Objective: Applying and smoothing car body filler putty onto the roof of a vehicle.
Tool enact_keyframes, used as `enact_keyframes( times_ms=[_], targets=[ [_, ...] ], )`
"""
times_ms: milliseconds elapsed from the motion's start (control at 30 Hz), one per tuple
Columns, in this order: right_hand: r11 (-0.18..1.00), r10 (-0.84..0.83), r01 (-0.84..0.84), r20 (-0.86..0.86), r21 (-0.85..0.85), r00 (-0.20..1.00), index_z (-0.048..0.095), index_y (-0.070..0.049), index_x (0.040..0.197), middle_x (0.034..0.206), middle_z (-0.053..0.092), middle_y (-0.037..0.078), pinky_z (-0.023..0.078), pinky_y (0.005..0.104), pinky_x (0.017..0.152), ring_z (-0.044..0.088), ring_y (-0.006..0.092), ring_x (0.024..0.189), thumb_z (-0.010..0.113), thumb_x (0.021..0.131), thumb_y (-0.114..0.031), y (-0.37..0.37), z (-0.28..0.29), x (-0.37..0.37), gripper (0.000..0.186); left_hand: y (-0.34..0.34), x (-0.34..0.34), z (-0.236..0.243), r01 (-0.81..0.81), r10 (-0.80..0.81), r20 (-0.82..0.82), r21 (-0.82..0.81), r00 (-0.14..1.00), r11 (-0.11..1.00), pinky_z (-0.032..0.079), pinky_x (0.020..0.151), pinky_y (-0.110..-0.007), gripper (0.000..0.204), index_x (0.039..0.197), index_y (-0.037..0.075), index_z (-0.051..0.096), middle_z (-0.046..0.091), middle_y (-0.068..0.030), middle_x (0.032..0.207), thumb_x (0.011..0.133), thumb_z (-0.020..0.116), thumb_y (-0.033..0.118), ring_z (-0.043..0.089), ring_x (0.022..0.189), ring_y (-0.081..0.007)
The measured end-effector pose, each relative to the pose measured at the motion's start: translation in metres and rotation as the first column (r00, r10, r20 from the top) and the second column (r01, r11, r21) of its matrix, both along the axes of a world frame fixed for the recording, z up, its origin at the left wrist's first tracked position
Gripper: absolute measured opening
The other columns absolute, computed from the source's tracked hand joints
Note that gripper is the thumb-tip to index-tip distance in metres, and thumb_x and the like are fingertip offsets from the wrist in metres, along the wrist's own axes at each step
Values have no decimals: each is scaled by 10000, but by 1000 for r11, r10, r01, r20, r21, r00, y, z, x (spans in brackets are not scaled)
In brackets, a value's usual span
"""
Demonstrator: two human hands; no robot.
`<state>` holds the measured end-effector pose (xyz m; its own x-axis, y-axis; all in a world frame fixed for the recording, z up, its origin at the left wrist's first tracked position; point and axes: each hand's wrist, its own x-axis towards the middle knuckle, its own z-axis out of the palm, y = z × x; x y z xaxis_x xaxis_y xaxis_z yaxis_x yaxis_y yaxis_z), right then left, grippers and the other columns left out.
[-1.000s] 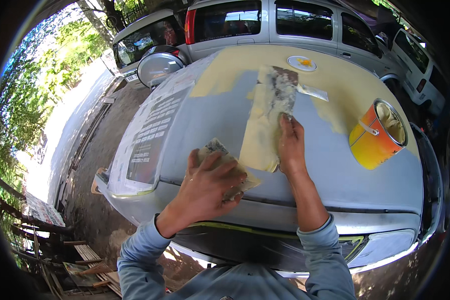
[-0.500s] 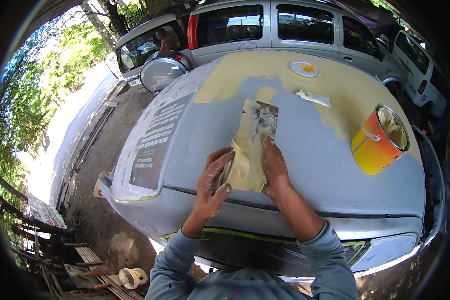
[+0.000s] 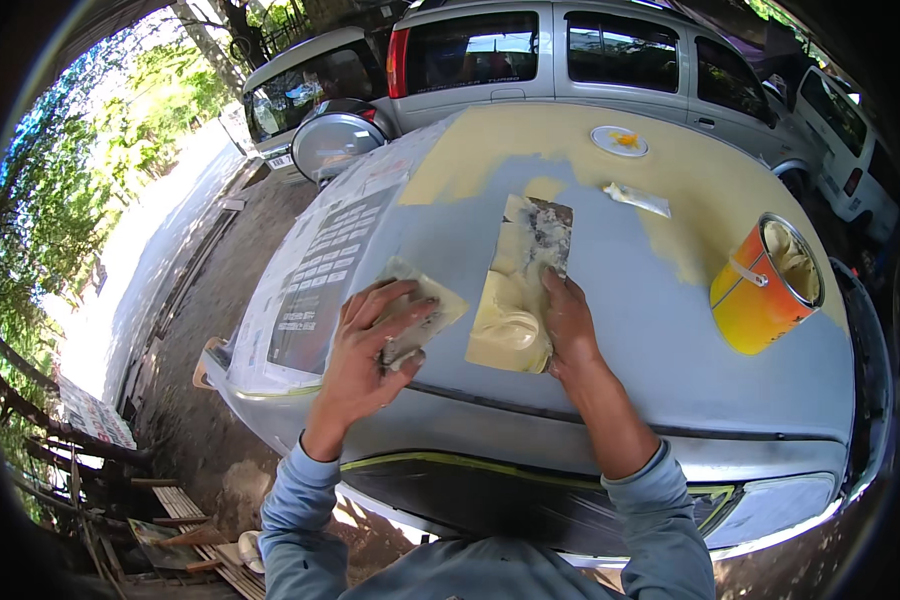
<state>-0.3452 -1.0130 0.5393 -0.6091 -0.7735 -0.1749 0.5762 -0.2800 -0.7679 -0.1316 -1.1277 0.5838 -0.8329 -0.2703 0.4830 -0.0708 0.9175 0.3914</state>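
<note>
My left hand (image 3: 370,355) grips a putty-smeared spreader (image 3: 423,325) just left of a long rectangular board (image 3: 518,245). The board is in my right hand (image 3: 570,335), held over the car roof. It carries a glossy mound of cream putty (image 3: 500,315) at its near end and a dark, crusted patch at the far end. The grey roof (image 3: 695,370) has a pale yellow coated area (image 3: 725,210) along its far and right parts. A yellow-orange can of putty (image 3: 750,310) with a handle stands on the roof at the right.
A round lid (image 3: 607,142) with orange paste and a white tube (image 3: 638,200) lie on the roof. Masking paper (image 3: 295,300) covers its left side. Parked vehicles (image 3: 470,55) stand behind. Wooden planks (image 3: 185,510) lie on the ground at lower left.
In the last half second my left hand has moved left, drawing the spreader away from the board. The putty on the board now forms a thicker mound near its lower end.
</note>
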Motion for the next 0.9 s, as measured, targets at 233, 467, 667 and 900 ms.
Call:
enact_keyframes(
  times_ms=[233,467,667,900],
  targets=[
    [988,-82,93,-91,126,992,532,48,1206,1119,593,132,511,340,813,612,217,933,497,986,-280,-1,-4,-4,397,12,-32,33,230,-314,231,328,921,916,346,998,-515,454,1196,153,652,549,-106,1289,754,699,240,498,1206,-341],
    [996,-37,61,-318,64,947,541,47,1217,1079,618,92,460,294,855,552,143,958,445,1020,-243,2,-1,-2,364,12,-33,27,126,-126,167,11,978,992,358,987,-468,391,1193,147,654,615,-115,1169,805,664,202,537,1163,-342],
    [984,117,1,-647,178,753,577,61,1139,980,643,88,457,302,815,548,129,887,411,1034,-254,6,1,2,371,16,-38,17,55,-21,174,-196,984,979,346,966,-468,426,1166,158,666,603,-76,1231,743,690,206,521,1176,-333],
    [988,-53,116,-498,97,866,580,48,1140,985,645,90,461,302,801,559,137,862,415,1032,-269,6,-3,-3,373,56,-39,-6,117,-60,174,-339,983,933,351,916,-605,406,1104,185,666,564,-22,1196,744,718,364,481,1194,-304]
  ],
)
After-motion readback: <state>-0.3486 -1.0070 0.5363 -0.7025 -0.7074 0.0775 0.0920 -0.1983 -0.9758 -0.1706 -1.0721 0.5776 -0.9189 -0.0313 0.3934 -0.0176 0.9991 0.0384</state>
